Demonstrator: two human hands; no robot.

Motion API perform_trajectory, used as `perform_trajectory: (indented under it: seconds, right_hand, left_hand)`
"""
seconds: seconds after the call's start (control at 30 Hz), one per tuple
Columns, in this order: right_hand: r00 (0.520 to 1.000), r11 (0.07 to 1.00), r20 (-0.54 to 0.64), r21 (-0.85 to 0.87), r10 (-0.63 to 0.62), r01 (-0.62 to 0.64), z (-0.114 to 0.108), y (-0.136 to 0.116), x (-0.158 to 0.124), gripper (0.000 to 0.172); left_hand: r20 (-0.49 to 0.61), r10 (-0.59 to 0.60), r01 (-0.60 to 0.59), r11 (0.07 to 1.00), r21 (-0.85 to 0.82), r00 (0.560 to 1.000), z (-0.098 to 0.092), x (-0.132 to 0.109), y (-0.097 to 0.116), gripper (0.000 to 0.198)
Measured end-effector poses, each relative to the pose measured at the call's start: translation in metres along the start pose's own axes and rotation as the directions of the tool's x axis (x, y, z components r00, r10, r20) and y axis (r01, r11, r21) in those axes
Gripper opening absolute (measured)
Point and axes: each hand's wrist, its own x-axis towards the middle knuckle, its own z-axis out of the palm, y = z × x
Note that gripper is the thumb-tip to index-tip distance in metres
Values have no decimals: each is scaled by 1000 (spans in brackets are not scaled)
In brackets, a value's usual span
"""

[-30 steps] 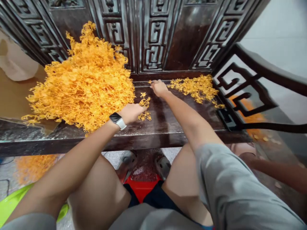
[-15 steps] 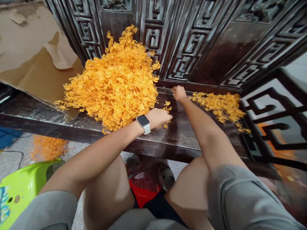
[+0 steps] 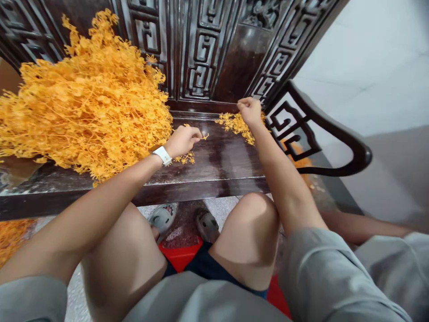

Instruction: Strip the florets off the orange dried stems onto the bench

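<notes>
A big heap of orange plastic-looking sprigs [image 3: 100,103] lies on the left of the dark wooden bench seat [image 3: 214,154]. At the heap's right edge, my left hand [image 3: 182,142] pinches a small orange sprig [image 3: 205,137], whose tip sticks out past the fingertips. A few loose sprigs [image 3: 186,158] lie just below that hand. My right hand [image 3: 250,110] is over a smaller pile of orange pieces [image 3: 236,124] at the bench's right end. Its fingers are closed together; whatever they may hold is too small to make out.
Behind the seat rises a carved wooden backrest [image 3: 201,53], and a curved openwork armrest [image 3: 355,154] bounds the right end. More orange pieces [image 3: 15,235] lie on the floor at left. Another person's limb [image 3: 365,226] shows at lower right.
The view has swung to the right, so the big heap sits farther left. My left hand now shows a sprig between its fingertips. My right hand has moved over the smaller pile.
</notes>
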Motion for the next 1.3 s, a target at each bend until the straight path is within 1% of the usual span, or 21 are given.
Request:
perform_trajectory:
  seconds: [0.03, 0.1, 0.17, 0.2, 0.27, 0.37, 0.43, 0.47, 0.57, 0.63, 0.7, 0.8, 0.87, 1.0, 1.13, 1.23, 1.3]
  right_hand:
    - [999, 993, 53, 115, 0, -6, -3, -7, -13, 38]
    - [980, 936, 196, 352, -42, -30, -5, -26, -41, 30]
    - [937, 852, 330, 518, -118, -75, -7, -46, -69, 36]
    - [914, 814, 374, 574, -161, -92, -9, -55, -81, 40]
    - [860, 756, 442, 645, -256, -107, -12, -70, -101, 46]
    - [770, 705, 492, 705, -406, -78, -18, -82, -118, 55]
    - [734, 688, 477, 725, -483, -18, -18, -82, -124, 58]
    - [732, 689, 459, 725, -504, 20, -18, -82, -126, 59]
    - [745, 719, 419, 686, -520, 116, -11, -77, -130, 58]
    - [745, 726, 407, 672, -529, 148, -5, -74, -131, 59]
    - [755, 695, 356, 696, -551, 179, 2, -73, -131, 62]
    - [787, 622, 247, 754, -565, 210, 6, -73, -130, 62]
    - [803, 603, 225, 773, -551, 197, 4, -74, -129, 61]
    - [845, 628, 247, 768, -474, 127, -2, -75, -129, 59]
    - [891, 669, 278, 742, -358, 37, 3, -73, -129, 53]
    - [919, 741, 280, 671, -276, 18, 13, -72, -127, 42]
    - [942, 818, 242, 572, -232, 54, 19, -73, -126, 34]
  left_hand:
    - [-39, -33, 28, 992, -119, 999, 3, 3, 3, 8]
    - [-91, -115, 77, 935, -345, 989, 8, 9, 10, 9]
    - [-104, -186, 109, 857, -503, 977, 10, 12, 18, 11]
    - [-102, -212, 122, 826, -551, 972, 10, 12, 21, 11]
    - [-94, -243, 142, 793, -592, 965, 10, 13, 27, 9]
    - [-104, -236, 134, 806, -577, 966, 6, 14, 35, 5]
    - [-136, -212, 105, 830, -548, 968, 3, 14, 40, 7]
    - [-155, -204, 92, 841, -533, 967, 1, 15, 43, 8]
    - [-202, -201, 70, 852, -519, 959, -3, 17, 47, 9]
    - [-216, -196, 41, 824, -565, 957, -3, 19, 46, 9]
    - [-214, -175, -5, 763, -647, 961, -1, 22, 42, 12]
    - [-213, -144, -65, 664, -745, 966, 5, 26, 36, 21]
    - [-219, -148, -74, 646, -760, 964, 8, 26, 33, 24]
    - [-196, -192, -2, 708, -707, 962, 10, 23, 32, 23]
    - [-171, -247, 86, 769, -634, 954, 9, 21, 33, 16]
    - [-173, -270, 133, 821, -555, 947, 11, 25, 34, 18]
    - [-182, -269, 158, 871, -466, 946, 14, 28, 32, 19]
